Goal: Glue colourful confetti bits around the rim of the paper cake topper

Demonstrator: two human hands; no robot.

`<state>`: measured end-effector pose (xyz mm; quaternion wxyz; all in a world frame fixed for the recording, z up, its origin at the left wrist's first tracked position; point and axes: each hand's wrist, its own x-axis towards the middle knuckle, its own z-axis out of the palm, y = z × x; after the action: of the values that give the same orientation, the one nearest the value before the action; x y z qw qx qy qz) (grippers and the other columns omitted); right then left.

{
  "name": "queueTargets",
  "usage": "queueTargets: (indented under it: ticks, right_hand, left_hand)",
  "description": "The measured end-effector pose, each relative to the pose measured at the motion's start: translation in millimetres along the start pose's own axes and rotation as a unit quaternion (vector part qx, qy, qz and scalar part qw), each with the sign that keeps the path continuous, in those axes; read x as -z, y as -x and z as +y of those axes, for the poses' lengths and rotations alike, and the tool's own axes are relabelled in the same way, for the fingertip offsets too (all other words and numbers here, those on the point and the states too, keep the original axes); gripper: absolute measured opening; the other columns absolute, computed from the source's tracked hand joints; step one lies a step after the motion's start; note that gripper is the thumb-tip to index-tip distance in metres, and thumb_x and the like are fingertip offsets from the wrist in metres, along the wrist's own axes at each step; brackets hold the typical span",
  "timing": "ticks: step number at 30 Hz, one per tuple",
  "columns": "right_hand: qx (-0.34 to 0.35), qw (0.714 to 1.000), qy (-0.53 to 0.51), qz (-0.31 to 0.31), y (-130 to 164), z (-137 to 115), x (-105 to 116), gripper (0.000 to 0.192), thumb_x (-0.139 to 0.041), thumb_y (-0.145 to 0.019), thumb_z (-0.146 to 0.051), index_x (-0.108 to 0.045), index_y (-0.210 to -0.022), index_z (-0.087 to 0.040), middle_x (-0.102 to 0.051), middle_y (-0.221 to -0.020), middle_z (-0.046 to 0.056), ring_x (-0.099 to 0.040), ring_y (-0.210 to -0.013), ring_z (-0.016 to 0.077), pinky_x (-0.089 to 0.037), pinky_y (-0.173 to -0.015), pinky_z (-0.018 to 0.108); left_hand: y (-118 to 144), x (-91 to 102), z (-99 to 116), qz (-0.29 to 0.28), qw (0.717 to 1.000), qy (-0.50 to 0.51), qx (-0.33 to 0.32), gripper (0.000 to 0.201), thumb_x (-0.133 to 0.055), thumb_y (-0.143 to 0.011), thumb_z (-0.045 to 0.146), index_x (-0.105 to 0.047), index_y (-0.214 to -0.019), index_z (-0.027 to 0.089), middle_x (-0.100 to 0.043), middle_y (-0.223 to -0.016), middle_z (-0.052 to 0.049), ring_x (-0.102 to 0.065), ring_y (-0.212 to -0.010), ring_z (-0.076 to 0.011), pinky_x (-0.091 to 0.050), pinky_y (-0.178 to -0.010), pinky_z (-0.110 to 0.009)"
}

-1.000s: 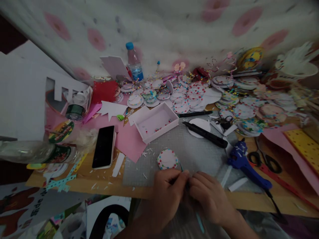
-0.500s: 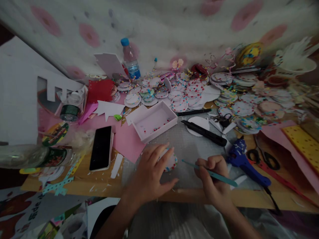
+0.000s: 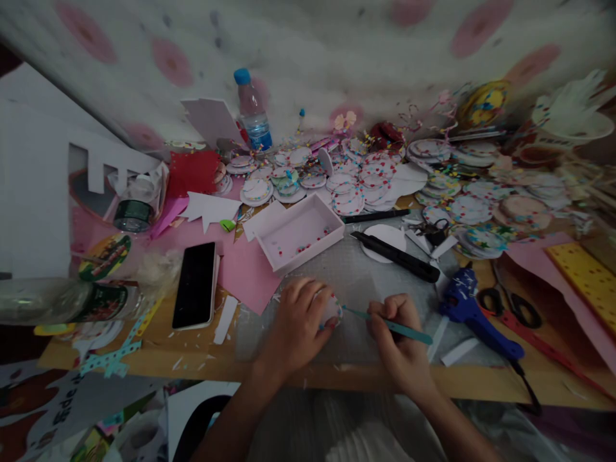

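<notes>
My left hand (image 3: 301,321) grips a small white paper disc (image 3: 332,312), its fingers over the left part and its thumb at the near edge. Red and blue dots line the disc's visible rim; the rest is hidden beneath the fingers. Closed around slim teal tweezers (image 3: 402,330), my right hand (image 3: 397,327) points them leftward, with the tip at the disc's right rim. Whether the tip holds a dot is too small to tell. Beyond my left hand stands a white open box (image 3: 308,256) with a few small red beads inside. Under the disc lies a grey cutting mat (image 3: 353,346).
A black utility knife (image 3: 394,256) rests partly on a white disc. To the right are a blue glue gun (image 3: 474,314) and scissors (image 3: 510,301). A phone (image 3: 195,285) lies left. Many decorated discs (image 3: 349,199) pile up at the back, near a water bottle (image 3: 253,112).
My left fingers and thumb have closed onto the disc. My right hand has moved left, bringing the tweezers' tip to the disc's rim.
</notes>
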<state>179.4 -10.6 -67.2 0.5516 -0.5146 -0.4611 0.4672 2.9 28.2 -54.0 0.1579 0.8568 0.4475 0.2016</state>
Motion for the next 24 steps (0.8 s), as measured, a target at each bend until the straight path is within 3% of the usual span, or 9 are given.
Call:
queueTargets:
  ticks: [15, 24]
  right_hand:
    - [0.005, 0.999, 0.028, -0.024, 0.0, -1.8, -0.9, 0.018, -0.042, -0.093, -0.017, -0.032, -0.081, -0.025, -0.033, -0.072, -0.005, -0.028, -0.058, 0.011, -0.027, -0.05, 0.022]
    - [-0.029, 0.999, -0.016, -0.011, 1.0, -0.9, -1.0, 0.02, -0.046, -0.093, -0.021, -0.032, -0.08, -0.025, -0.032, -0.071, -0.006, -0.028, -0.057, 0.0104, -0.026, -0.048, 0.021]
  left_hand:
    - [0.7, -3.3, 2.4, 0.025, 1.0, 0.003, -0.003, 0.05, -0.065, -0.081, 0.028, -0.049, -0.127, 0.016, -0.058, -0.121, -0.011, -0.045, -0.116, -0.0282, -0.038, -0.101, -0.046]
    - [1.6, -7.1, 1.5, 0.047, 0.999, 0.007, -0.005, 0.048, -0.064, -0.083, 0.026, -0.048, -0.127, 0.018, -0.057, -0.121, -0.01, -0.045, -0.113, -0.0286, -0.038, -0.099, -0.046]
